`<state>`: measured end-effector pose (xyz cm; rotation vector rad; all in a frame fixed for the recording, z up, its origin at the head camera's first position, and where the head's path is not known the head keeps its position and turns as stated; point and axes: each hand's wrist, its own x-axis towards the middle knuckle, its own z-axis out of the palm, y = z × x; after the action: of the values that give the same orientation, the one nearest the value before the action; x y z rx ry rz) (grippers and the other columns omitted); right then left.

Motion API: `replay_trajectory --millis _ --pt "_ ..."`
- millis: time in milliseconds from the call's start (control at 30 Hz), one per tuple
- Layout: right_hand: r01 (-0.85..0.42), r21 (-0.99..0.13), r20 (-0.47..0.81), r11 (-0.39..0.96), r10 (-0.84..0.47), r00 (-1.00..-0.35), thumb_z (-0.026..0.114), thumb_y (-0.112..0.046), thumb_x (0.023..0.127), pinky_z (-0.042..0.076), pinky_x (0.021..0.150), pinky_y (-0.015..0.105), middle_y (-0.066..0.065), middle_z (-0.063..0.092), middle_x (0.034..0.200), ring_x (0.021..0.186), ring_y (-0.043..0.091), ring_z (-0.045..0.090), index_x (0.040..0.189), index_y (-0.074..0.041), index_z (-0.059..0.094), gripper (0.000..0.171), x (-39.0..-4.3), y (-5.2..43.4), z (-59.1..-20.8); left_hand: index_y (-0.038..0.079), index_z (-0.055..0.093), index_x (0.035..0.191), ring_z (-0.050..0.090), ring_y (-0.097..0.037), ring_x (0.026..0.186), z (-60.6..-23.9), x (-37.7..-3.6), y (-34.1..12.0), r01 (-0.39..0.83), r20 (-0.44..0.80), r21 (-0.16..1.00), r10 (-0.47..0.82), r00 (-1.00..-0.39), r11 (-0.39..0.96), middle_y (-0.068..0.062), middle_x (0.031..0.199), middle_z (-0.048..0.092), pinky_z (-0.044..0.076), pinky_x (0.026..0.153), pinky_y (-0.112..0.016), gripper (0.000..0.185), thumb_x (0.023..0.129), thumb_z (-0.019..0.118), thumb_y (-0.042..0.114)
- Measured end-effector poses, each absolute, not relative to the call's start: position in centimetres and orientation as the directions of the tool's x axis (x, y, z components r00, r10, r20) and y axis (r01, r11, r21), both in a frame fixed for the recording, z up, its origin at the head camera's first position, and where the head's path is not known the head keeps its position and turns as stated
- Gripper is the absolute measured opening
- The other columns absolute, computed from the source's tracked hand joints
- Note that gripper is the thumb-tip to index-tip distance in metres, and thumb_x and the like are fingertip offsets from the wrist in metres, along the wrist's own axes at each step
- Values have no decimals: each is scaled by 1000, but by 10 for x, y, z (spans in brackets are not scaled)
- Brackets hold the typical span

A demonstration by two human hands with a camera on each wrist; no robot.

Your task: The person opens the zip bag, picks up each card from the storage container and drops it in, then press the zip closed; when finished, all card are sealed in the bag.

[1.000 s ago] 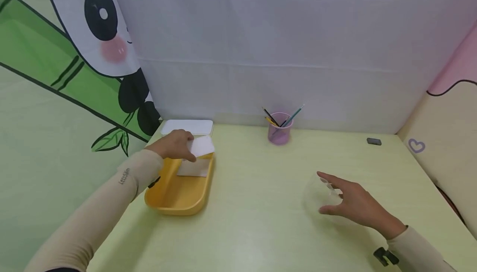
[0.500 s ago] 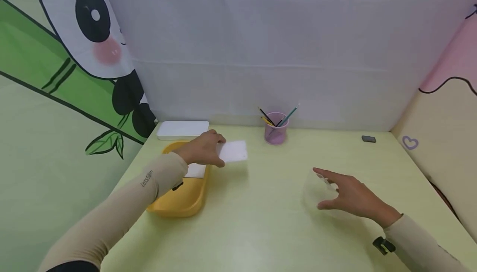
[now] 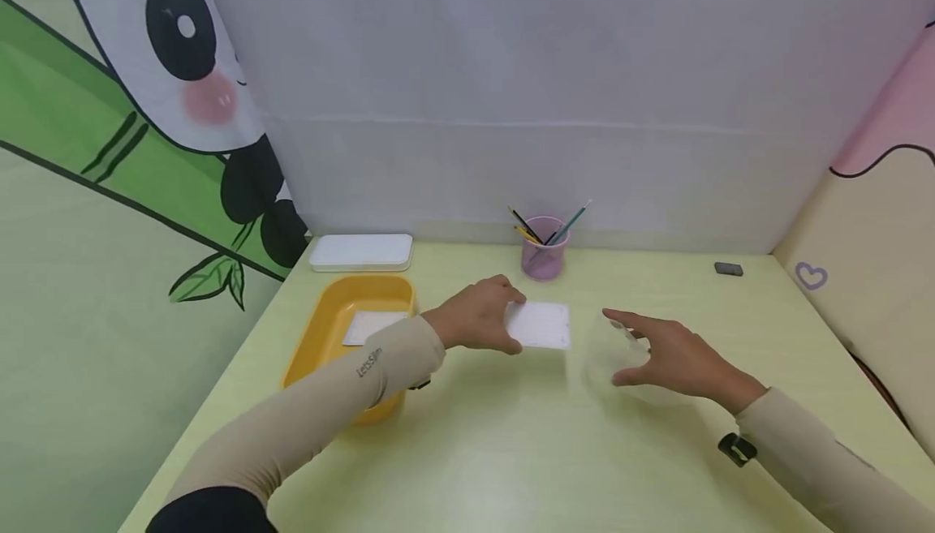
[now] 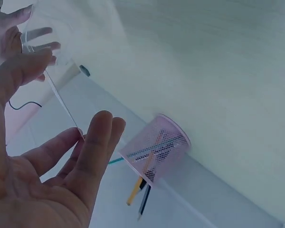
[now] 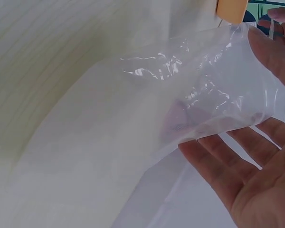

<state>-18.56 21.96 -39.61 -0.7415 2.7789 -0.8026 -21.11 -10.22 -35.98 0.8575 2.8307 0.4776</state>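
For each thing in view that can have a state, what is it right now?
White card: pinched at its edge by the left hand, held flat above the table.
Clear plastic bag: held by the right hand, mouth spread open.
Yellow tray: on the table, one white sheet inside.
White lidded box: closed.
Pink pen cup: upright, holding pencils.

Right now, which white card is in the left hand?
The card near the pink cup, pinched by the left hand above the table. The other card lies in the yellow tray.
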Motion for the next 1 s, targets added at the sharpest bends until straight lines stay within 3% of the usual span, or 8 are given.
replay_trajectory --millis 300,533,800,1000 --pt "-409 -544 -8 732 -492 -871 87 -48 75 50 71 39 13 58 138 112 33 61 154 -23 42 95 -194 220 -398 6 68 123 56 -14 86 -366 -215 -52 557 -70 322 607 -792 765 -4 112 54 49 73 -22 60 71 87 29" --pt "-382 -577 -16 722 -477 -879 87 -50 73 50 69 37 13 57 139 110 32 62 154 -22 43 96 -196 221 -398 7 69 116 57 -13 80 -375 -218 -31 553 -64 289 592 -803 781 -3 109 53 48 69 -22 54 69 88 27" --pt "-379 -575 2 725 -463 -887 88 -49 72 49 67 35 12 60 134 116 35 58 153 -21 45 96 -197 220 -403 8 64 127 55 -12 89 -379 -214 -17 557 -69 296 599 -797 776 -4 114 54 48 77 -21 65 73 88 34" --pt "-366 -561 -3 742 -445 -896 87 -49 73 50 69 37 12 59 135 117 35 58 153 -21 44 94 -197 222 -399 5 57 136 59 -13 107 -382 -215 -27 571 -21 451 647 -762 686 -6 131 48 47 86 -19 70 77 86 31"
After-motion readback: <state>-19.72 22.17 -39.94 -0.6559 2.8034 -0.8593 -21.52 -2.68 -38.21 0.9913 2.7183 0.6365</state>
